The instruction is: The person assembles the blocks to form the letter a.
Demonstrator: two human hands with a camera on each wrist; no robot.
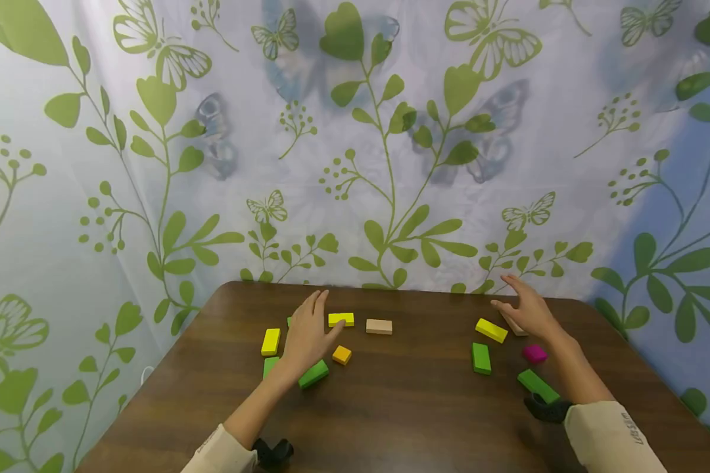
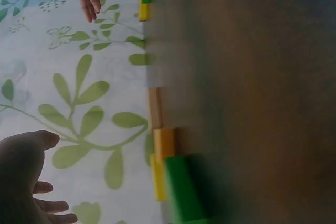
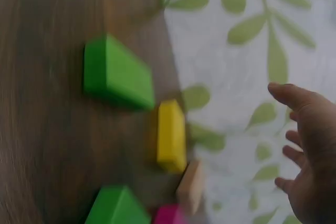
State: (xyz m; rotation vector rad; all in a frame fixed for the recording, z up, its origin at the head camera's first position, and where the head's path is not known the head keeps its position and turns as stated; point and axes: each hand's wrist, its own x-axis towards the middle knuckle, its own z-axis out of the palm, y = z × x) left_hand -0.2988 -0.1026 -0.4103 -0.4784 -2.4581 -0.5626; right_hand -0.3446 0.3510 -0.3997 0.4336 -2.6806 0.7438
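Note:
My left hand (image 1: 306, 336), fingers extended, hovers over the left group of blocks and holds nothing. Around it lie a yellow block (image 1: 270, 342), another yellow block (image 1: 340, 320), an orange block (image 1: 342, 355) and a green block (image 1: 313, 374); more green ones are partly hidden behind the hand and forearm. At the right, my right hand (image 1: 534, 314) is raised with loosely spread fingers, nothing in its grasp. It partly covers a plain wooden block (image 1: 513, 323). Near it are a yellow block (image 3: 171, 136), a magenta block (image 1: 535, 354) and two green blocks (image 1: 481, 359).
A plain wooden block (image 1: 379, 326) lies between the groups, toward the back of the dark brown table (image 1: 402, 407). A curtain (image 1: 307, 164) printed with leaves and butterflies hangs behind the table's far edge. Dark bands (image 1: 547, 407) sit under both wrists.

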